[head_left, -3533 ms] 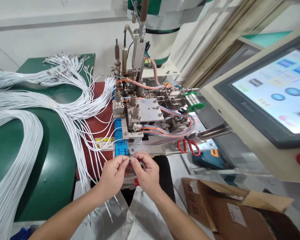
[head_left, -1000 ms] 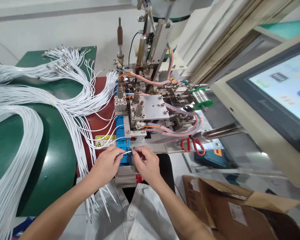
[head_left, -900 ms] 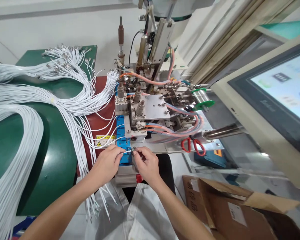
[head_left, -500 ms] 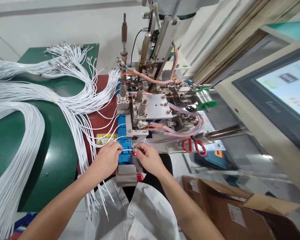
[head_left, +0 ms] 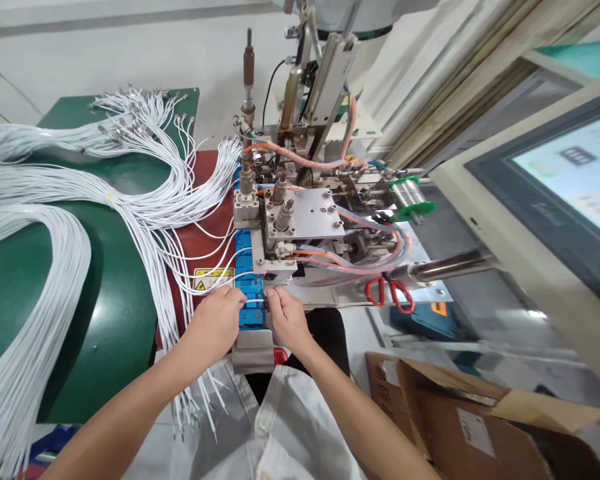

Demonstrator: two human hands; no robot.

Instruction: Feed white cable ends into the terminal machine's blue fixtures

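Note:
A white cable (head_left: 255, 301) lies across a blue fixture block (head_left: 251, 317) at the near end of the machine's track. My left hand (head_left: 218, 319) is closed on the cable at the block's left side. On the right side, my right hand (head_left: 286, 316) pinches the cable's end, its fingertips against the block's edge; the tip itself is hidden by the fingers. Other white cables lie across the blue blocks farther back. A bundle of white cables (head_left: 153, 293) hangs over the table edge left of my left hand.
A machine with a metal plate (head_left: 305, 212) stands ahead. Red-handled scissors (head_left: 390, 293) lie right of it, near a solder-like wire spool (head_left: 411, 199). A screen (head_left: 555, 173) juts in at right. Cable bundles cover much of the green table (head_left: 115, 327). A cardboard box (head_left: 460, 413) stands below right.
My right hand has shifted slightly, its fingers now straighter and closer against the block's right edge. A red glow at its fingertips is gone. The left hand has barely moved.

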